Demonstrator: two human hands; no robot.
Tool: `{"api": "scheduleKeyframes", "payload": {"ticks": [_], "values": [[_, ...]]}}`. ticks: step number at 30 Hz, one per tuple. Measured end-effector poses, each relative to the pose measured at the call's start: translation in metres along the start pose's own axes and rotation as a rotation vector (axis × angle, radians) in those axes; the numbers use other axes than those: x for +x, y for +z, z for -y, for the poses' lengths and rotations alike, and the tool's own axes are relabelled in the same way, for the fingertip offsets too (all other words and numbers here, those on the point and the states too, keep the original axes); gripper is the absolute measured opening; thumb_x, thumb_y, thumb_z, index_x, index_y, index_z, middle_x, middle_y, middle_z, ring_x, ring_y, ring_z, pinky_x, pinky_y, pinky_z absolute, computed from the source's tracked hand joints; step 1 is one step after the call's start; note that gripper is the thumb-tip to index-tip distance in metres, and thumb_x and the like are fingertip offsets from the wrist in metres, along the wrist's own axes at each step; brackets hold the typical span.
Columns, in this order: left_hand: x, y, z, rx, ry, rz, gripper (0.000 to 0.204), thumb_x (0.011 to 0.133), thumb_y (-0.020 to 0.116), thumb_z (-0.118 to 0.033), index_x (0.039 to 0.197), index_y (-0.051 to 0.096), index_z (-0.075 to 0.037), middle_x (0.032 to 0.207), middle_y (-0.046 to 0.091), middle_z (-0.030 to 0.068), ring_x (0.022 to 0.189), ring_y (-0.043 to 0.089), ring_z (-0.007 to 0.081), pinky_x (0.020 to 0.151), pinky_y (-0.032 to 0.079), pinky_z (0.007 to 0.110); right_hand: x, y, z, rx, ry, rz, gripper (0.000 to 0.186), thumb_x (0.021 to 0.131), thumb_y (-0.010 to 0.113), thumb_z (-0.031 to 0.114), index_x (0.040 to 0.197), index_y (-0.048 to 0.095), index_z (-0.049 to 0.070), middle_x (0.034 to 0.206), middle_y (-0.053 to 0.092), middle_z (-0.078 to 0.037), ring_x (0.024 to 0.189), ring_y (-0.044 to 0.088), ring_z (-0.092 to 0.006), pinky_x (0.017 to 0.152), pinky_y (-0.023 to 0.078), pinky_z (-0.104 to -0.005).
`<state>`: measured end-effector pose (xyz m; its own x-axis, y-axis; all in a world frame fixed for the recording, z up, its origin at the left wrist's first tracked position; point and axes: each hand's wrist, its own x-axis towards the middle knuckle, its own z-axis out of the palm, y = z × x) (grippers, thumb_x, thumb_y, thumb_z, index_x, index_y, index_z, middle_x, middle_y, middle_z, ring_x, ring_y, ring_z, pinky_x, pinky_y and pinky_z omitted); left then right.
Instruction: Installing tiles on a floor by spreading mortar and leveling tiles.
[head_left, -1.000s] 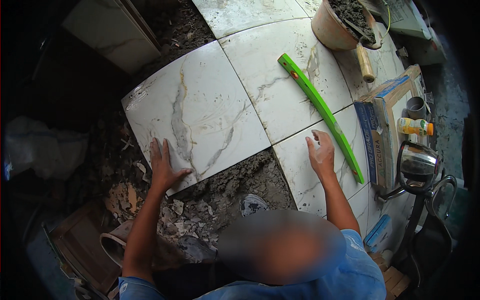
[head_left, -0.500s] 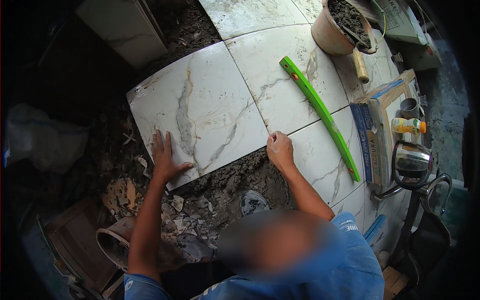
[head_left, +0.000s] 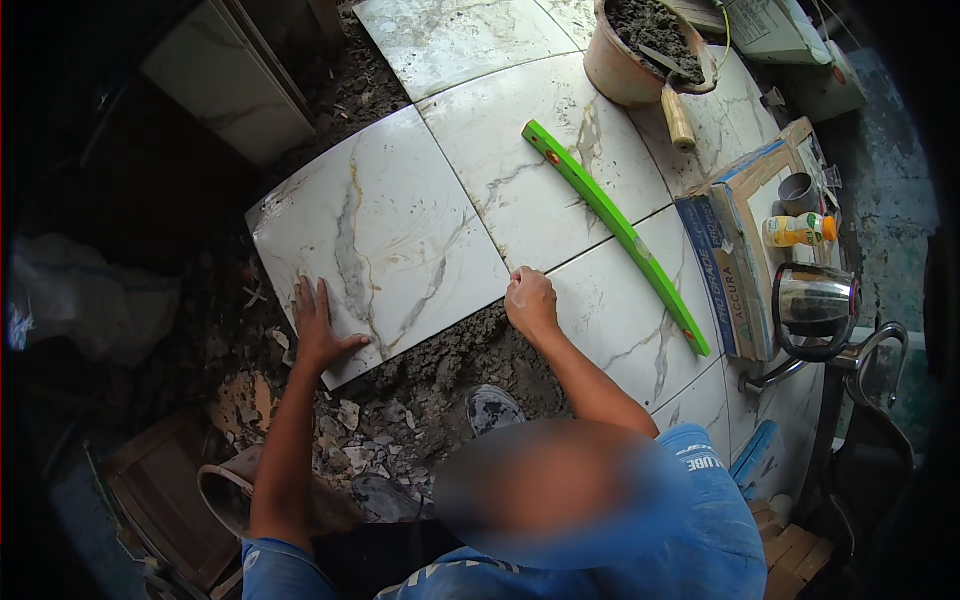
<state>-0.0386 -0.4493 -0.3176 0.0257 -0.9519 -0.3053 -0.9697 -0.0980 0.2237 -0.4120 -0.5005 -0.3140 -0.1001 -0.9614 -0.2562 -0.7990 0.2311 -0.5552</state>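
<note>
A white marble-patterned tile (head_left: 395, 225) lies at centre left, its near edge bordered by grey wet mortar (head_left: 465, 340). My left hand (head_left: 318, 325) rests on the tile's near-left part with fingers spread. My right hand (head_left: 532, 300) is closed at the tile's near-right corner, by the joint with the neighbouring tiles; anything inside the fingers is hidden. A green spirit level (head_left: 615, 235) lies across the tiles to the right of my right hand.
A mortar bucket (head_left: 625, 80) with a wooden-handled trowel (head_left: 677, 118) stands behind. Right: cardboard tile boxes (head_left: 745, 310), a steel kettle (head_left: 810, 305), bottle (head_left: 790, 230), cup (head_left: 797, 192), chair (head_left: 870, 440). Left: leaning tiles (head_left: 225, 90), white sack (head_left: 95, 300), rubble (head_left: 350, 430), tipped bucket (head_left: 215, 485).
My right hand has moved left from over the neighbouring tile to the corner and closed from an open shape. My left hand stays on the tile. The whole view has shifted slightly.
</note>
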Motion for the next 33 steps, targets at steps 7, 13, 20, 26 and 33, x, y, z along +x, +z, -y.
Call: {"api": "scheduleKeyframes", "payload": {"ticks": [7, 13, 20, 26, 33], "values": [[-0.016, 0.009, -0.001, -0.093, -0.128, 0.01, 0.138, 0.049, 0.089, -0.056, 0.153, 0.016, -0.001, 0.159, 0.002, 0.0301, 0.147, 0.003, 0.0459, 0.12, 0.011, 0.05, -0.002, -0.001, 0.006, -0.024, -0.018, -0.014, 0.019, 0.087, 0.053, 0.011, 0.09, 0.063, -0.005, 0.088, 0.064, -0.026, 0.085, 0.063, -0.0423, 0.079, 0.05, -0.0483], [-0.009, 0.005, -0.001, -0.059, -0.097, 0.015, 0.142, 0.048, 0.089, -0.057, 0.154, 0.014, -0.002, 0.158, 0.0, 0.0314, 0.148, 0.0, 0.0459, 0.12, 0.011, 0.051, 0.002, -0.002, 0.001, 0.001, -0.021, 0.011, 0.019, 0.087, 0.053, 0.012, 0.092, 0.064, -0.003, 0.087, 0.065, -0.026, 0.087, 0.063, -0.0423, 0.08, 0.049, -0.0483], [-0.064, -0.057, 0.035, 0.042, 0.118, 0.311, 0.088, 0.075, 0.079, -0.039, 0.143, 0.039, 0.0, 0.147, 0.042, 0.023, 0.139, 0.036, 0.0383, 0.115, 0.028, 0.045, 0.01, -0.014, -0.007, 0.109, -0.028, 0.086, 0.021, 0.087, 0.058, 0.014, 0.092, 0.068, -0.004, 0.085, 0.069, -0.023, 0.079, 0.067, -0.0384, 0.075, 0.052, -0.0409], [-0.172, -0.139, 0.091, -0.155, -0.057, 0.33, 0.078, 0.078, 0.078, -0.033, 0.142, 0.045, -0.003, 0.136, 0.053, 0.0227, 0.126, 0.05, 0.0391, 0.106, 0.04, 0.044, 0.014, 0.011, -0.017, -0.012, -0.064, 0.053, 0.022, 0.086, 0.058, 0.016, 0.09, 0.068, -0.003, 0.082, 0.068, -0.021, 0.075, 0.066, -0.0356, 0.074, 0.051, -0.0403], [-0.268, -0.175, 0.109, -0.409, -0.335, -0.008, 0.063, 0.078, 0.08, -0.025, 0.131, 0.056, 0.001, 0.124, 0.063, 0.0213, 0.116, 0.06, 0.0348, 0.099, 0.046, 0.039, 0.035, 0.014, -0.042, -0.026, -0.076, 0.074, 0.021, 0.086, 0.054, 0.014, 0.089, 0.066, -0.004, 0.066, 0.064, -0.01, 0.059, 0.06, -0.0161, 0.058, 0.049, -0.0304]]}}
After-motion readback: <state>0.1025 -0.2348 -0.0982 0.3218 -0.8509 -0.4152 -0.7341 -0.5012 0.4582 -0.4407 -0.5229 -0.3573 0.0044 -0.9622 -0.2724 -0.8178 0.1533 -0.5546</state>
